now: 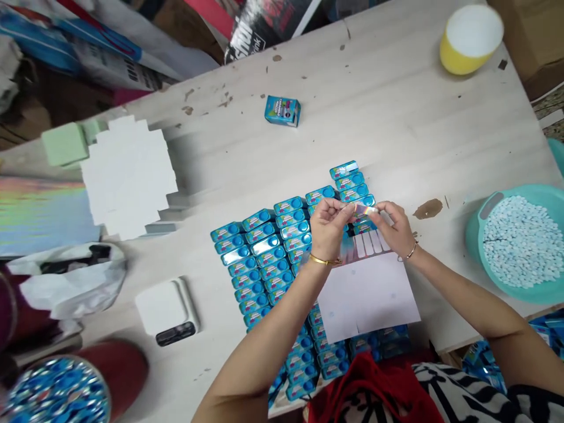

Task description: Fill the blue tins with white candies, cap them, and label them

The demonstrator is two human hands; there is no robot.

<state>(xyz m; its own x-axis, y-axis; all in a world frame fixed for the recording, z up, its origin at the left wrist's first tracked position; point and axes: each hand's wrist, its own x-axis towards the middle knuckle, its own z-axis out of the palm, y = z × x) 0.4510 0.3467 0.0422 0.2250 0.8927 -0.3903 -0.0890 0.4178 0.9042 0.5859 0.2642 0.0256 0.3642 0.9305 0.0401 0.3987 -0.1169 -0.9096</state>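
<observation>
A small shiny holographic sticker strip (365, 209) is stretched between my two hands. My left hand (328, 230) pinches its left end, and the fingertips of my right hand (395, 229) grip the right end. Just below lies a sticker sheet (368, 294), mostly white backing, with several pale strip-shaped spaces along its upper edge. It rests on rows of small blue tins (270, 254) with printed lids, laid out in columns on the table. Some tins under the sheet and my arms are hidden. Right under the strip is the column's upper part, topped by a tin (343, 170) with a shiny strip on it.
On the table (229, 158) are a blue carton (282, 111), a yellow cup (471, 40), a stack of white card (130, 176) and a white scale (167, 310). A turquoise tub (476, 235) of small white pieces stands right; a red container (126, 376) of blue wrapped pieces, lower left.
</observation>
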